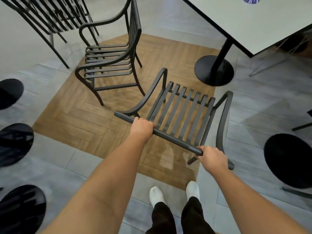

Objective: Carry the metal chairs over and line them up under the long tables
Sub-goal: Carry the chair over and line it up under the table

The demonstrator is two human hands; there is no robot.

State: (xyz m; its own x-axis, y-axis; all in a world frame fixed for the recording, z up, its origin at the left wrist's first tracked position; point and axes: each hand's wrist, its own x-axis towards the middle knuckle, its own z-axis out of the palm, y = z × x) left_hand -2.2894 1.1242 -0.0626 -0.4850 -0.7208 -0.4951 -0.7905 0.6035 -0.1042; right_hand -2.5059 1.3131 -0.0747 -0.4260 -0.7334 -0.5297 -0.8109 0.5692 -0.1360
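Tiled floor (pixel 70 159) with wood inlay. Left hand (pixel 141 124) and right hand (pixel 213 157) clamped on chair (pixel 182 114) top rail, beside table (pixel 253 22).

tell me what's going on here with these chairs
A person is gripping the top rail of a dark metal chair with both hands, the left hand near one end and the right hand at the other. A second metal chair stands just ahead on the wood-patterned floor. A white table on a black pedestal base is to the right, and the held chair is not under it yet.
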